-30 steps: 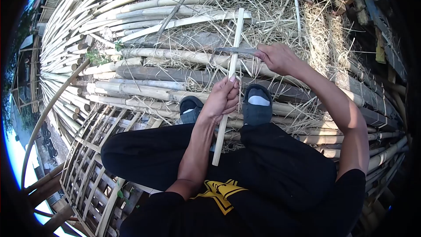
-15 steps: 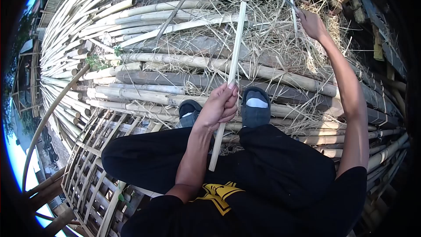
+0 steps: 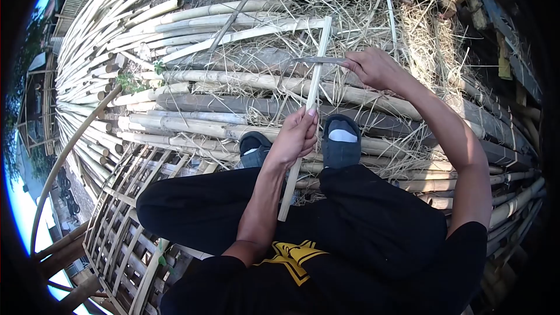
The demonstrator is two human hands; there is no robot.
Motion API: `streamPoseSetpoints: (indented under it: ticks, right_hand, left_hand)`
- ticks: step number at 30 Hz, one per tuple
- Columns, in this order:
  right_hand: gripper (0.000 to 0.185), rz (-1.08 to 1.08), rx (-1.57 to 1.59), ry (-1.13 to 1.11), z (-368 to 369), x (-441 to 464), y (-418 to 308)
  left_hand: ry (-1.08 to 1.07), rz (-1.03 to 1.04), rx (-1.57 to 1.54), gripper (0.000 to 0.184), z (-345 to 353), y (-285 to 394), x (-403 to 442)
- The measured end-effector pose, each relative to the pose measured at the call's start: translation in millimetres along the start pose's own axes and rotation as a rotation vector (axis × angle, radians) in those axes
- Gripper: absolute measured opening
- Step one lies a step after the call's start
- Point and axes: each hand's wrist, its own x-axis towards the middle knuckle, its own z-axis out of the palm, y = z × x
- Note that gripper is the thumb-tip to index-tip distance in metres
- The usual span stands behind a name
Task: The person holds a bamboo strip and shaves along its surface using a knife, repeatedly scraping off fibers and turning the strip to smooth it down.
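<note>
My left hand (image 3: 297,138) is closed around the middle of a pale split bamboo strip (image 3: 315,84). The strip slants from my lap up toward the far side, its lower end near my thigh. In my right hand (image 3: 376,69) is a knife (image 3: 319,59), its fingers wrapped round the handle. The dark blade points left and crosses the upper part of the strip, above my left hand. Blade and strip overlap in this view; whether the edge bites into the bamboo I cannot tell.
Bamboo poles (image 3: 233,81) lie in rows under and beyond my sandalled feet (image 3: 340,143). Thin shavings (image 3: 373,17) litter the ground ahead. At lower left stands a woven bamboo lattice (image 3: 125,216). A curved pole (image 3: 64,163) rises at the far left.
My right hand has come back from the far right with the knife, which now lies across the strip. The strip in my left hand has dipped slightly toward me.
</note>
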Motion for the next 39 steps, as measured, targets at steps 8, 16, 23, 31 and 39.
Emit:
streamPoseSetpoints:
  ticks: [8,16,23,31,39]
  right_hand:
    - [0.056,0.659,-0.090,0.223,-67.5,-0.3,110.3]
    - [0.039,0.220,0.123,0.086,-16.8,-14.4,-10.0]
    - [0.048,0.353,-0.042,0.213,-6.5,1.0,48.9]
    - [0.053,0.432,0.286,0.496,-21.8,-30.3,77.8]
    - [0.039,-0.155,0.124,0.133,41.8,-28.8,-36.9]
  left_hand:
    - [-0.069,0.034,-0.016,0.025,5.2,7.5,-10.8]
    - [0.250,0.236,0.563,0.032,-9.6,-17.7,15.9]
    - [0.345,0.330,0.837,0.030,-2.5,-13.8,-1.8]
    - [0.150,0.093,0.265,0.026,-1.6,-7.1,3.8]
    - [0.017,0.036,0.067,0.026,-1.3,3.8,-2.9]
